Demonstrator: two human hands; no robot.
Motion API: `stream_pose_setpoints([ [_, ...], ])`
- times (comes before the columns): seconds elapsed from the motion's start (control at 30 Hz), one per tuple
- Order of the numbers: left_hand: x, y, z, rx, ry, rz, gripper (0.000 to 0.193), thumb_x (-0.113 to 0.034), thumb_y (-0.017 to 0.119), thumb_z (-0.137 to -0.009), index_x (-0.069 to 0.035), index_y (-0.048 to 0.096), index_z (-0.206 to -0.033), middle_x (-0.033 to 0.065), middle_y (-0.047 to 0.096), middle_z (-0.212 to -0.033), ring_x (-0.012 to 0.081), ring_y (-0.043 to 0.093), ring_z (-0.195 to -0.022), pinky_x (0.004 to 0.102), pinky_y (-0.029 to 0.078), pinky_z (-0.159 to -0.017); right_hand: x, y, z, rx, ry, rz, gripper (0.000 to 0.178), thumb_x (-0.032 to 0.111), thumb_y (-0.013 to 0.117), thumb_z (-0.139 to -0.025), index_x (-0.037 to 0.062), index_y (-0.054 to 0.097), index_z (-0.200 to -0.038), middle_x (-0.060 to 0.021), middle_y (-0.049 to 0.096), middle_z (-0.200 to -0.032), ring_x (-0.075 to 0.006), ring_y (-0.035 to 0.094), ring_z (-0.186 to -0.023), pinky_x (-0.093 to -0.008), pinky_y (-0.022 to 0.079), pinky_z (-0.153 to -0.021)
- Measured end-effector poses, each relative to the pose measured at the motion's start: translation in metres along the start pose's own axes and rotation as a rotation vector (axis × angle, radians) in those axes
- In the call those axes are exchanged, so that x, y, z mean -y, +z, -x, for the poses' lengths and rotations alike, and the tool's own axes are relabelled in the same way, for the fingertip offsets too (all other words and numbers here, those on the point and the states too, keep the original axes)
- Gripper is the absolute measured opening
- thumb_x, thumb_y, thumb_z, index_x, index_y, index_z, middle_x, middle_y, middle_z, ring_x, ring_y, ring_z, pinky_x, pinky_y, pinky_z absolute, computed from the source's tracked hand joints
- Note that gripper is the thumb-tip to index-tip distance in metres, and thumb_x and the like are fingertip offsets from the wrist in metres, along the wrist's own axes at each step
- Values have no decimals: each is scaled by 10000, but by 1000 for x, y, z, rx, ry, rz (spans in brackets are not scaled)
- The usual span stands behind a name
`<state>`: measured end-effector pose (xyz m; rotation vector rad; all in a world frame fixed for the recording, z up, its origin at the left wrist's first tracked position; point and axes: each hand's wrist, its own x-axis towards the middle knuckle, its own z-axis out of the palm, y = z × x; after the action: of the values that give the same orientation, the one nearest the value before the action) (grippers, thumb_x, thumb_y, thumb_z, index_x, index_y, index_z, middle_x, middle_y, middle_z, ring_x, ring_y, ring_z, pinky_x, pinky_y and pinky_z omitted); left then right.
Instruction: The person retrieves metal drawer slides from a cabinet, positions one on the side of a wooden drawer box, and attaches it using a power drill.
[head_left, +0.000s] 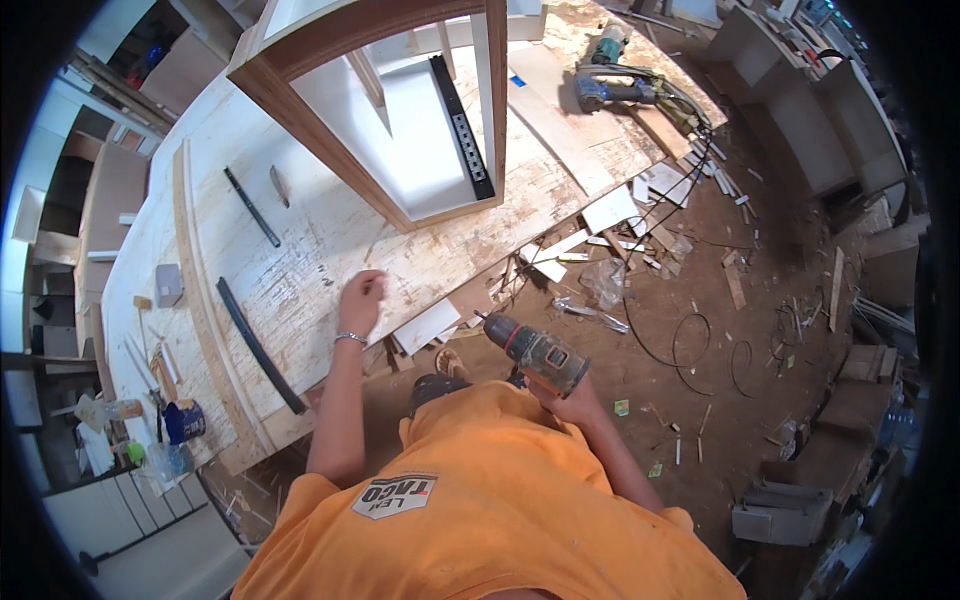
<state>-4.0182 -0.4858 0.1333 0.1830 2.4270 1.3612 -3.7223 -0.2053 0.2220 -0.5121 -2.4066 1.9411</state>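
My right hand (562, 398) grips a cordless drill (535, 352) by its handle, off the table's near edge. The bit points up and to the left. My left hand (363, 300) hovers at the edge of the white worktable (330, 245), fingers curled together; whatever they pinch, if anything, is too small to make out. Beyond it stands an open wooden cabinet box (370, 175) with a white inside. A black drawer slide (463, 135) lies along its inner face. Two more dark strips rest on the table: a short rail (250, 207) and a longer, slightly bent-looking rail (258, 345).
A blue nail gun (610, 92) with a hose sits at the table's far right. Offcuts (610, 210) and cable (690, 350) litter the floor to the right. At the left are a long wooden strip (195, 290), a small grey block (168, 285) and a blue container (184, 421).
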Motion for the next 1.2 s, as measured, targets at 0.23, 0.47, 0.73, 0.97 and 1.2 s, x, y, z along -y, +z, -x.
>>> stream_pose_setpoints([
  [0.23,-151,76,94,326,-195,971,233,-235,572,-1021,-37,579,-1144,109,679,-1090,218,667,-1040,338,541,-904,3,-19,-22,43,-162,-109,226,121,750,-826,65,666,-1029,-48,677,-890,-150,636,-784,-330,522,-699],
  [0.47,-190,91,115,261,-94,929,254,-274,569,-1024,-44,595,-1127,120,692,-1091,184,676,-984,339,549,-881,0,-30,-27,46,-100,-195,216,88,744,-823,64,661,-1022,-30,674,-884,-135,632,-773,-325,520,-695],
  [0.73,-197,90,99,375,-8,659,306,-274,559,-1028,10,599,-1135,140,690,-1088,186,680,-974,340,567,-894,-3,-43,-27,81,14,-200,265,88,765,-789,56,671,-1035,-53,689,-913,-155,659,-815,-333,532,-725],
  [0.97,-196,97,59,560,-114,753,351,-325,584,-1012,-12,605,-1170,110,689,-1150,166,666,-1021,321,535,-927,9,-25,-35,-127,52,-182,290,77,756,-817,39,658,-1087,-40,670,-881,-113,643,-763,-309,521,-686],
  [1.2,-184,99,6,1014,-76,1134,580,-412,615,-978,-39,477,-1400,140,602,-1338,236,591,-1215,360,456,-1049,16,5,-48,-297,53,-444,355,70,710,-873,10,609,-1208,-32,660,-885,-120,638,-783,-300,509,-713],
])
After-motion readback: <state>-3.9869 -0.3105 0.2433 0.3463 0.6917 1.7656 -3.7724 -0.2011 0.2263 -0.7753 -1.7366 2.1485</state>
